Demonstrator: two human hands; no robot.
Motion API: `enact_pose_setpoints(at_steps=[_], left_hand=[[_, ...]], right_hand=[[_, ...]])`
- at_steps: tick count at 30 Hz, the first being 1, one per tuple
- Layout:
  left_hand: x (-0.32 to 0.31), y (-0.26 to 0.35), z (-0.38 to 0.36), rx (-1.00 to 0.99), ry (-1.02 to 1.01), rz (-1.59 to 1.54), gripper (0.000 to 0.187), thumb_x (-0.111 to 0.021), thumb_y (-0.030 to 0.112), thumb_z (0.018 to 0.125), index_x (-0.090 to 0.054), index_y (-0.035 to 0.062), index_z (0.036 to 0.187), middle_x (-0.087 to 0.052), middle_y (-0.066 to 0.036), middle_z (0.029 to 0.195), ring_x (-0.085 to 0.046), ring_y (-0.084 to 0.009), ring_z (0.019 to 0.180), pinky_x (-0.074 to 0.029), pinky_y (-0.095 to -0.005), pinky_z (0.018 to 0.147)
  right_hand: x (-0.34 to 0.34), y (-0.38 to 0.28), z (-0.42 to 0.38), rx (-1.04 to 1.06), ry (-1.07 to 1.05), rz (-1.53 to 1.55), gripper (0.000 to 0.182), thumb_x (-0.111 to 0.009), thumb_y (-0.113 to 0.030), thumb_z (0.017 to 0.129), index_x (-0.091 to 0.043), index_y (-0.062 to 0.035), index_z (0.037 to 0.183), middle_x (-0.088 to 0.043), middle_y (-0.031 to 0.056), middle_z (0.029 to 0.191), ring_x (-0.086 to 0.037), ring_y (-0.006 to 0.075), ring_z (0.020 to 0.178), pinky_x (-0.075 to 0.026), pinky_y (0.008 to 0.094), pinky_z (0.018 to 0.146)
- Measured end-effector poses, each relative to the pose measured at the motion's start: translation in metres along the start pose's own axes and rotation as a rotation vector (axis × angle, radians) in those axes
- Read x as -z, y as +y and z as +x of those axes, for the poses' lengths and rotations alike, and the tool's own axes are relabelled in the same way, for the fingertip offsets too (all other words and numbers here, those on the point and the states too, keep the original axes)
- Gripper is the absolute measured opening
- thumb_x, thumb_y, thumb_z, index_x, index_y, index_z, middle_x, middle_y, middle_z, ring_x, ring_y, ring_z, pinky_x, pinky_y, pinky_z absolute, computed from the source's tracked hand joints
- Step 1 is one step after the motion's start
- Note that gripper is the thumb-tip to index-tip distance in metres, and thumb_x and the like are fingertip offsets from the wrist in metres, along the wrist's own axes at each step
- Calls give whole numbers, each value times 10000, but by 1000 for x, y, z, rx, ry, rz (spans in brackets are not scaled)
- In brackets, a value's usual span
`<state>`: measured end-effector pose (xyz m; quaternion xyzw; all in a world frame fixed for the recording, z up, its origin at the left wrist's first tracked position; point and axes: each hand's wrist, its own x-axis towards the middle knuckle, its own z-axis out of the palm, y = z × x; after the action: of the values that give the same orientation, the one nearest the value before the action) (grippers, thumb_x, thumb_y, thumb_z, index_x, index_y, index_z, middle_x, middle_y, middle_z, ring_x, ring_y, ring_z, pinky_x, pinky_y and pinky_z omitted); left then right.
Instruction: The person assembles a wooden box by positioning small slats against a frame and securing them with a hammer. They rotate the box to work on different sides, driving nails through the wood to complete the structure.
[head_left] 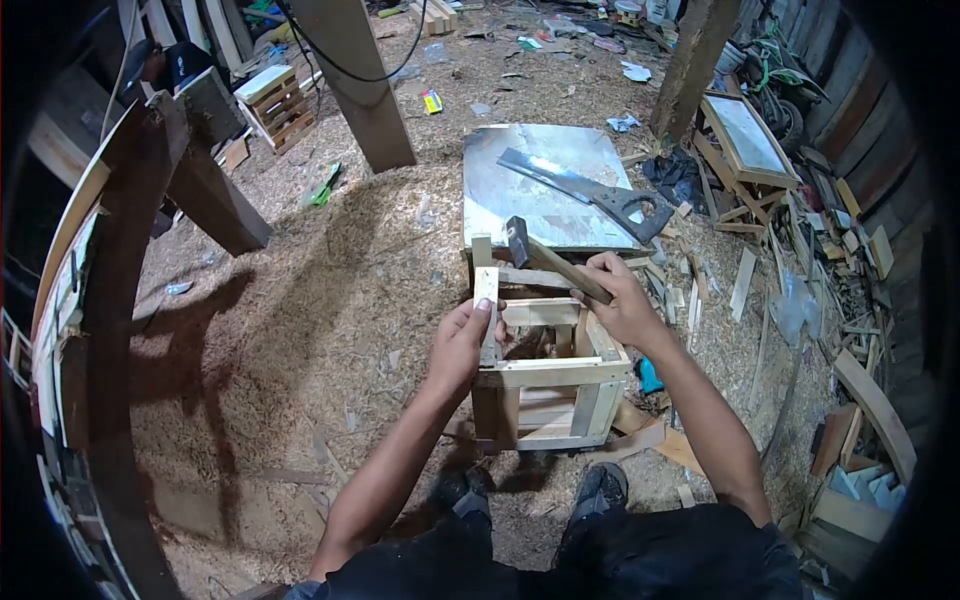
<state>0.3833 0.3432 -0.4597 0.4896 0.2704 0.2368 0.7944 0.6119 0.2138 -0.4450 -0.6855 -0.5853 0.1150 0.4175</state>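
Pale wood strip [486, 284], probably light and stiff, best held by its sides: left grip [463, 342] pinches it; right grip [622, 302] wraps the hammer handle [562, 268].

Pale tan wooden frame [553, 374], dark hammer head [517, 242], brown hammer handle [568, 272], silvery saw blade [548, 176]

Crate-like wooden frame [550, 375] is standing upright, pale rails, open between them. Pale wooden slat [487, 285] sits at its top left, pinched in the left hand [461, 342]. Hammer [560, 267] — dark head, wood handle — is tilted near the frame's far side, gripped in the right hand [626, 306].
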Motion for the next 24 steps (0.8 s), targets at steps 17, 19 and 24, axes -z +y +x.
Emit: enact_pose_setpoints(at_steps=[17,19,24], left_hand=[[-9,-1,-50,-160,-70,-22,464,-471,61,1024,-309,-31,1449,-585,-133,1252,-626,-161,1045,-523,-314,913],[-6,1,-46,-149,-79,-11,468,-475,54,1020,-311,-28,1451,-601,-143,1230,-637,-172,1024,-529,-319,903],[2,5,-37,-76,-117,-163,440,-492,59,1009,-363,-29,1421,-629,-148,1137,-661,-201,941,-541,-330,868]], right_hand=[[12,-36,-47,71,70,-101,453,-674,84,722,-678,-6,1166,-529,123,1003,-543,274,949,-439,353,858],[11,-40,-47,55,53,-105,507,-652,92,697,-681,-35,1188,-532,130,1016,-545,292,983,-443,374,888],[8,-44,-47,51,22,-102,568,-610,108,657,-683,-53,1197,-535,128,1021,-548,301,995,-448,384,897]])
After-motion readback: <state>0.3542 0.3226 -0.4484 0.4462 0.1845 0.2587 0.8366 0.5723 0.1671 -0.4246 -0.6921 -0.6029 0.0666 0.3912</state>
